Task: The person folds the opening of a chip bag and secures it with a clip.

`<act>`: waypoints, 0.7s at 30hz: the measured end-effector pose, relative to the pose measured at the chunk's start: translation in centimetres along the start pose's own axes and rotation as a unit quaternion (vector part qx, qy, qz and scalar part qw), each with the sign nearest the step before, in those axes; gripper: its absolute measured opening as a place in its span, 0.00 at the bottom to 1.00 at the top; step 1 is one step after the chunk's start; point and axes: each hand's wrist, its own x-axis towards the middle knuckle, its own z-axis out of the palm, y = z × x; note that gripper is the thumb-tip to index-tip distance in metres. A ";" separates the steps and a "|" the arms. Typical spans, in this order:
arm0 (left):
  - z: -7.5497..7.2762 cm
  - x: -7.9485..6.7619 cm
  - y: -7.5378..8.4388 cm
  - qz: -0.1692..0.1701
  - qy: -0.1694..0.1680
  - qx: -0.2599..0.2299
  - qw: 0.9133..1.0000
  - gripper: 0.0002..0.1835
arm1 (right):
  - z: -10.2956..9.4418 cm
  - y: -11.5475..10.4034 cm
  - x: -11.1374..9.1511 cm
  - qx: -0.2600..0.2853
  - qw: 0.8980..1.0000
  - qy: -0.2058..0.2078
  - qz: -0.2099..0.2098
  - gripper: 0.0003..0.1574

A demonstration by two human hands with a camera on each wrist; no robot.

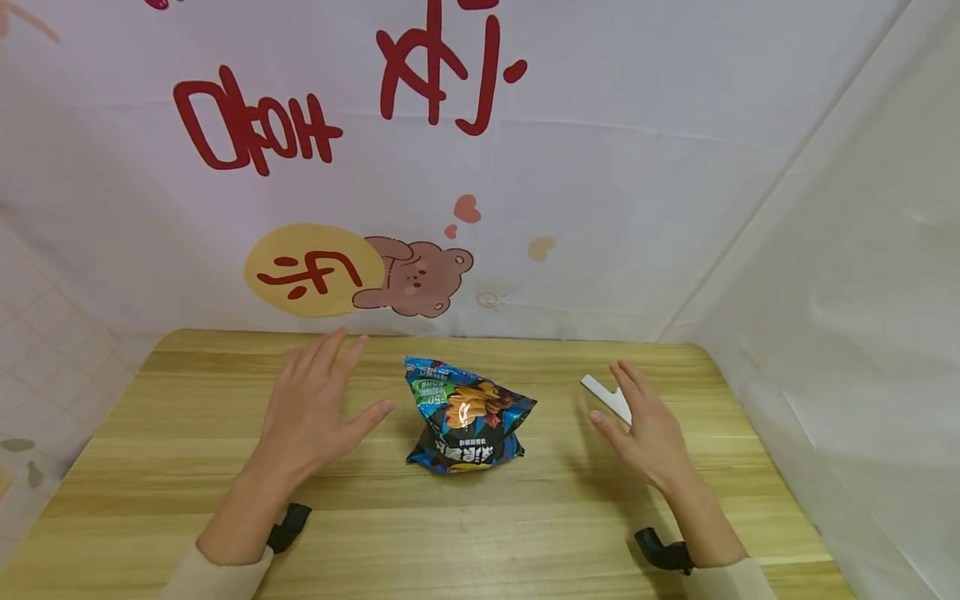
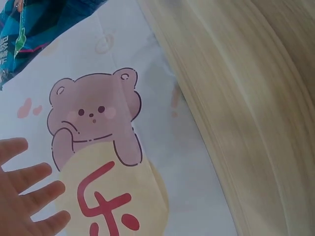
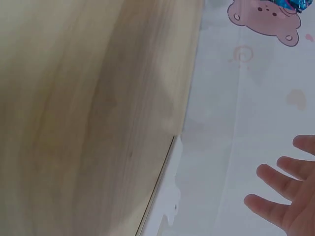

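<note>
Left hand [image 1: 307, 408] and right hand [image 1: 648, 433] flank a blue snack bag [image 1: 467, 427], both of them empty

Both hands reach in from the near side, beige cuffs [image 1: 217, 575] behind them and a black curved piece [image 1: 288, 527] at each wrist. The left has its fingers extended, thumb well out, and has hold of nothing. The right is also widely spread, thumb apart from the fingers, with nothing in its grasp.

Between them, the bag rests on the wood-grain table [image 1: 465, 533], touching neither hand and nearer the left thumb. Its printing is upside down in the head view: large white Chinese characters [image 1: 476, 452] run along the near part, too small to read surely. Golden chips are pictured above them, and a green label [image 1: 432, 393] shows the number "50".

A flat white piece [image 1: 602, 393] lies by the right hand, partly hidden by its fingers; whether they touch cannot be told.

Beyond the table's far edge hangs a white sheet [image 1: 637, 208]. On it a cartoon bear [image 1: 438, 279] holds a yellow disc [image 1: 272, 287] bearing the red character "乐", clearest in the left wrist view. Higher up are more big red characters [image 1: 238, 125], lying sideways.
</note>
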 end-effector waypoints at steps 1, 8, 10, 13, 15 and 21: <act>0.1 0.1 0.1 0.003 0.007 -0.002 1.000 0.47 | 0.1 -0.2 0.1 0.003 1.000 0.002 -0.002 0.49; 0.9 0.6 0.8 0.044 0.068 -0.028 0.996 0.50 | 0.6 -1.2 0.5 0.024 0.999 0.025 -0.021 0.46; 1.1 0.8 1.1 0.054 0.083 -0.034 0.995 0.50 | 0.7 -1.5 0.6 0.033 0.999 0.031 -0.027 0.45; 1.4 1.0 1.5 0.065 0.096 -0.041 0.992 0.50 | 1.0 -1.9 0.7 0.043 0.998 0.036 -0.030 0.44; 1.5 1.1 1.7 0.071 0.101 -0.044 0.991 0.49 | 1.2 -2.2 0.8 0.051 0.998 0.038 -0.030 0.43; 2.0 1.6 2.7 0.079 0.111 -0.065 0.988 0.47 | 1.7 -3.1 0.8 0.074 0.996 0.042 -0.024 0.42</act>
